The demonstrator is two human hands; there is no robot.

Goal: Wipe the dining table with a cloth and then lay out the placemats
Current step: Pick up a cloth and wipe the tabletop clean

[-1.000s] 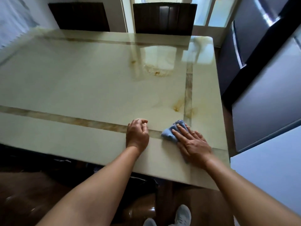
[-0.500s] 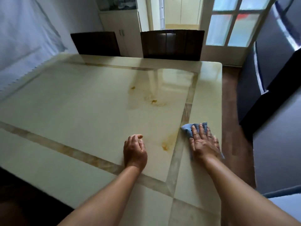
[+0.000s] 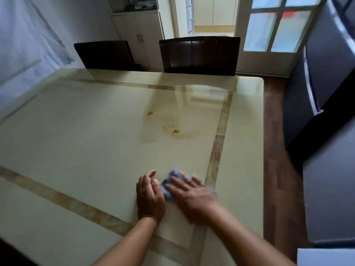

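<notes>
A glossy pale marble dining table (image 3: 80,131) with a tan inlaid border fills the view. My right hand (image 3: 192,194) lies flat, palm down, pressing a small blue cloth (image 3: 172,174) onto the table near its right side; the hand is motion-blurred. My left hand (image 3: 149,196) rests on the table just left of the cloth, fingers loosely curled, holding nothing. Orange-brown stains (image 3: 175,131) mark the tabletop beyond the hands. No placemats are in view.
Two dark chairs (image 3: 199,54) (image 3: 105,54) stand at the far edge. A dark cabinet (image 3: 318,93) runs along the right, across a strip of wooden floor (image 3: 276,150). A glass-paned door (image 3: 276,24) and a white cupboard (image 3: 140,37) are behind.
My right hand has slid the cloth leftward from the right border strip to beside my left hand. The camera has tilted up, showing more of the far room.
</notes>
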